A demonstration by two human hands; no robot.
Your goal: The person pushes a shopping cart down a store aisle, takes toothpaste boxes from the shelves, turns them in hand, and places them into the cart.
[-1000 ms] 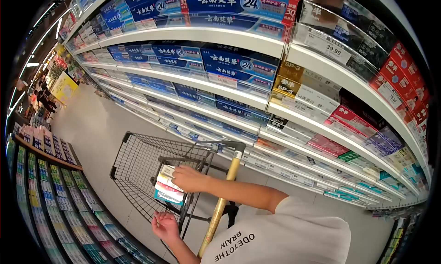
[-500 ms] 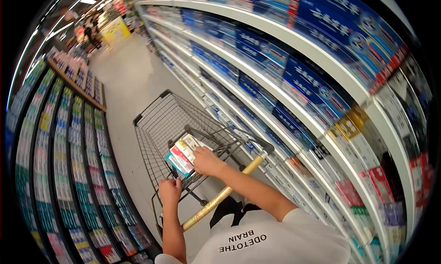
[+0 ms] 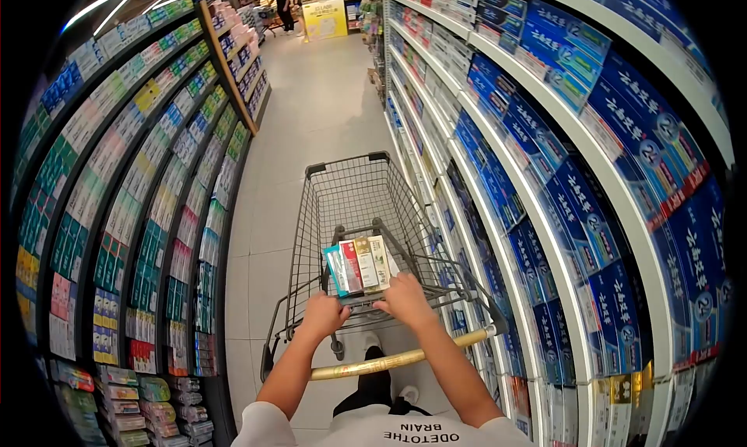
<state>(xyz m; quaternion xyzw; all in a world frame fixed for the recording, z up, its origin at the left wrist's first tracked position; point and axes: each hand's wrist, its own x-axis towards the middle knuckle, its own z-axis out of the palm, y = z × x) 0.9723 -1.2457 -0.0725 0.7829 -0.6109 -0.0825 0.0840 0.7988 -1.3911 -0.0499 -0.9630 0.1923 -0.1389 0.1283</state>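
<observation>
In front of me is a grey wire shopping cart (image 3: 354,186) with a gold handlebar (image 3: 401,361). Several slim toothpaste-like boxes (image 3: 362,266), in teal, red, gold and white, stand side by side at its near end. My left hand (image 3: 324,315) is closed on the cart's rear wire rim, left of the boxes. On their right, my right hand (image 3: 408,300) is closed on the same rim, its thumb pointing inward. Both hands are beyond the handlebar, and their fingertips are mostly hidden.
Tall shelves of blue toothpaste boxes (image 3: 576,190) line the right side. Shelves of colourful boxes (image 3: 117,213) run along the left. The tiled aisle floor (image 3: 311,97) leads to a yellow display (image 3: 324,19), with people (image 3: 283,7) beside it.
My view has swung upright and rightward along the aisle. My right hand has come off the boxes to the cart rim, and my left hand has moved in beside them.
</observation>
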